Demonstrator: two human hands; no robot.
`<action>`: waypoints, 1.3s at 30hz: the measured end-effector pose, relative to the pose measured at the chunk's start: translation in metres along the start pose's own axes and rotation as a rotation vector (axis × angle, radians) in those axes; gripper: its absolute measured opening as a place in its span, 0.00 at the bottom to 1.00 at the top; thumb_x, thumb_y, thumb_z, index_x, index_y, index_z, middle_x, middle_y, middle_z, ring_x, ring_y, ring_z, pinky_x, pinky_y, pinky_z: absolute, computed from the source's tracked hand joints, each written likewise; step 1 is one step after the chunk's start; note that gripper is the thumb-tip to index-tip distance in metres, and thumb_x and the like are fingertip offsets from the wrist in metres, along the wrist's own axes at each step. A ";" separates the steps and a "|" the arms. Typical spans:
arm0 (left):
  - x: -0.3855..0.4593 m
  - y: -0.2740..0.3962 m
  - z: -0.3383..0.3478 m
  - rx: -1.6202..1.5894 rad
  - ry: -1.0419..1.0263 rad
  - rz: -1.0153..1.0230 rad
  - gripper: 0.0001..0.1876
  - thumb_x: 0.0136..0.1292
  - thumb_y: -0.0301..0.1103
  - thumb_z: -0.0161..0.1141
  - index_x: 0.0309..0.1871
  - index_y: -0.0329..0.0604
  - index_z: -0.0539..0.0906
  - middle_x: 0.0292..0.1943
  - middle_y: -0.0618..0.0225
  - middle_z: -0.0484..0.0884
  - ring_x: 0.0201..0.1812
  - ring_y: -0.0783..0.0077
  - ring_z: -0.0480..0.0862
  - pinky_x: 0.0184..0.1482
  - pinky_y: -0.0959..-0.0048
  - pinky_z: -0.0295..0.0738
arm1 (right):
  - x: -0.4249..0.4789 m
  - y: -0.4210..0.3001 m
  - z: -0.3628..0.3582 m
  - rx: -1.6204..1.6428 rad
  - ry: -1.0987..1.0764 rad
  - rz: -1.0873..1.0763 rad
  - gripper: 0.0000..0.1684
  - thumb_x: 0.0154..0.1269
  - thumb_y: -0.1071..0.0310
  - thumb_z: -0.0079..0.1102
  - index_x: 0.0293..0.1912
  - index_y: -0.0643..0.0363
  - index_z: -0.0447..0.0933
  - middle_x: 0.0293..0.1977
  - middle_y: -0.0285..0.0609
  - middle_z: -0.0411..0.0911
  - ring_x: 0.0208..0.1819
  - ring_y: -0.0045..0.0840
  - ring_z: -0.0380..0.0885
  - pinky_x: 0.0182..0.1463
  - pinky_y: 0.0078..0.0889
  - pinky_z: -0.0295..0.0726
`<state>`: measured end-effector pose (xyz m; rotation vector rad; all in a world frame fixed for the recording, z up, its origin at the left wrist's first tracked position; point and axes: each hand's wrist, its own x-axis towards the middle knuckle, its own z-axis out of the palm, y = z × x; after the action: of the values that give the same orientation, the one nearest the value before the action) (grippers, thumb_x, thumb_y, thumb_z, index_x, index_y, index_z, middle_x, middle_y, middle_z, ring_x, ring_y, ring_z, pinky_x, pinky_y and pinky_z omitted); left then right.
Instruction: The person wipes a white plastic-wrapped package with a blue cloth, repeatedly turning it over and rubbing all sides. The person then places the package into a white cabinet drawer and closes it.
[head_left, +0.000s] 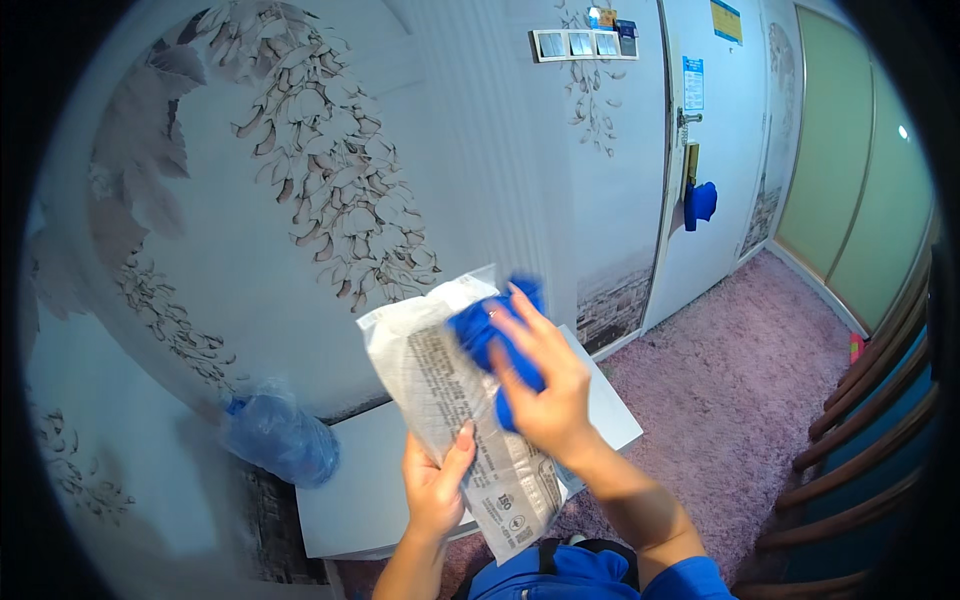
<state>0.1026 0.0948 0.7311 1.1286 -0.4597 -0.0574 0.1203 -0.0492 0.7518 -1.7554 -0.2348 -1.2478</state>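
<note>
My left hand grips the lower left edge of a flat white packet, its thumb pressed on the front. Printed writing covers much of the packet, which is held tilted. In my right hand is a bunched blue cloth, held against or just over the packet's upper right side; contact cannot be made out. The fingers of that hand are blurred. Both hands are above a low white cabinet.
A large bluish plastic water bottle lies at the cabinet's left end, by the patterned wall. Pink carpet covers the floor. Curved wooden slats line the right. A white door with a blue item on it stands behind.
</note>
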 end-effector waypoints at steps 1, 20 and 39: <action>0.000 0.004 0.000 -0.014 0.013 0.024 0.21 0.62 0.26 0.54 0.57 0.33 0.64 0.50 0.64 0.73 0.49 0.76 0.72 0.55 0.76 0.64 | 0.002 0.003 -0.003 0.155 0.023 0.219 0.19 0.59 0.70 0.57 0.50 0.63 0.74 0.48 0.49 0.75 0.51 0.37 0.73 0.55 0.29 0.69; 0.015 0.015 -0.014 -0.111 0.032 0.043 0.22 0.64 0.25 0.51 0.59 0.33 0.61 0.54 0.61 0.71 0.53 0.73 0.72 0.57 0.74 0.63 | -0.055 0.004 -0.036 0.003 -0.147 0.056 0.27 0.55 0.79 0.52 0.56 0.70 0.66 0.52 0.56 0.70 0.55 0.40 0.71 0.57 0.31 0.68; 0.015 0.024 -0.001 -0.051 -0.141 -0.061 0.25 0.59 0.28 0.59 0.58 0.33 0.63 0.50 0.59 0.74 0.48 0.73 0.75 0.51 0.74 0.70 | -0.059 -0.007 -0.022 0.319 0.028 0.388 0.14 0.60 0.70 0.59 0.44 0.66 0.73 0.31 0.39 0.73 0.29 0.16 0.70 0.33 0.18 0.69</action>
<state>0.1123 0.1023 0.7566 1.0923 -0.5463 -0.2014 0.0748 -0.0423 0.7084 -1.4235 -0.0658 -0.8980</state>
